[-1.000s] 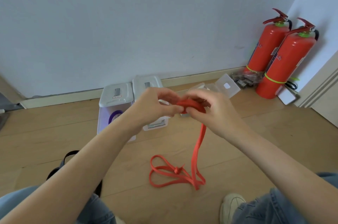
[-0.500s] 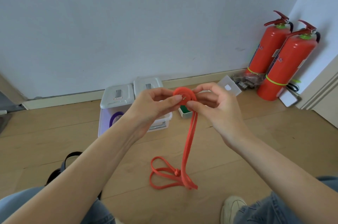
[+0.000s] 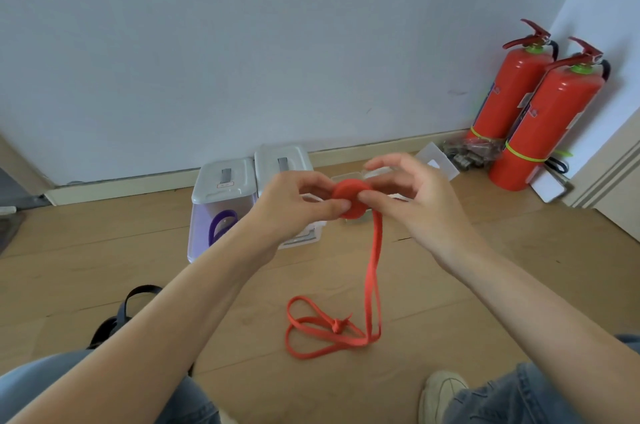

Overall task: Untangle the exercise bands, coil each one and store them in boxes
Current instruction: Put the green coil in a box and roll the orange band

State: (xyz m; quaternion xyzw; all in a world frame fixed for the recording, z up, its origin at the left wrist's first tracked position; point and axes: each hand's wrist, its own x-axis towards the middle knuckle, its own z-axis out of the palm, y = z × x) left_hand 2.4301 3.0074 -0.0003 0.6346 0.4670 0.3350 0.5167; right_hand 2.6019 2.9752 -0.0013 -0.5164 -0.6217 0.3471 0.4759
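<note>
Here the person sits on the wooden floor [image 3: 450, 285] with both hands raised in front, winding a red band [image 3: 374, 271] into a flat roll [image 3: 349, 198]. The left hand [image 3: 291, 205] pinches the roll between thumb and fingers, probably so the turns cannot spring apart. The right hand [image 3: 412, 202] presses its thumb against the roll's face while its other fingers spread loosely above; that looks like a guiding grip, meant to feed the next turn on flat. Whether those upper fingers touch the band cannot be told.

From the roll the loose part of the band hangs straight down to the floor, where it lies in loops with a small knot [image 3: 337, 325] in them. The hands are held high, it seems, so the band's own weight keeps the hanging part straight. The knot will likely need undoing before it reaches the roll.

Two lidded boxes stand by the wall: the left box [image 3: 221, 202] shows a purple band [image 3: 221, 224] through its clear side, and the second box [image 3: 282, 162] is partly hidden by the left hand. An open box [image 3: 346, 179] sits just behind the roll, near a loose lid [image 3: 437, 160], presumably waiting for this band. Two fire extinguishers [image 3: 540, 119] stand in the corner
</note>
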